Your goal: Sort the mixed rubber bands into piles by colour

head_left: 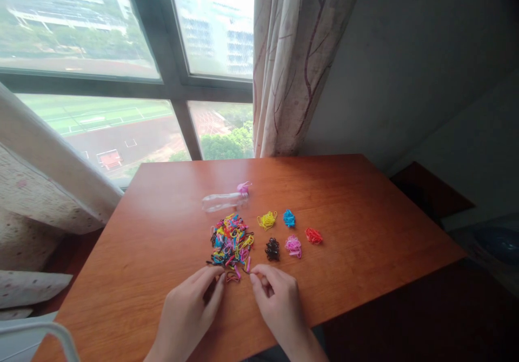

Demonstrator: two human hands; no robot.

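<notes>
A mixed heap of small coloured elastic bands (230, 240) lies on the wooden table just beyond my hands. My left hand (188, 300) is at its near left edge, thumb and forefinger pinched close together. Across from it, my right hand (280, 293) is pinched at the heap's near right edge, its fingertips beside a few loose bands. Whatever either pinch holds is too small to make out. Between the two hands lies a dark reddish loose band (232, 277). Right of the heap are sorted piles: yellow bands (267, 220), blue bands (289, 218), black bands (272, 249), pink bands (293, 246) and red bands (313, 236).
A clear plastic bottle (224, 202) lies on its side behind the heap, with a pink cap (244, 187) by its mouth. The wooden table (162, 216) ends before a window and a patterned curtain (287, 65). A white curved rail (60, 332) is at lower left.
</notes>
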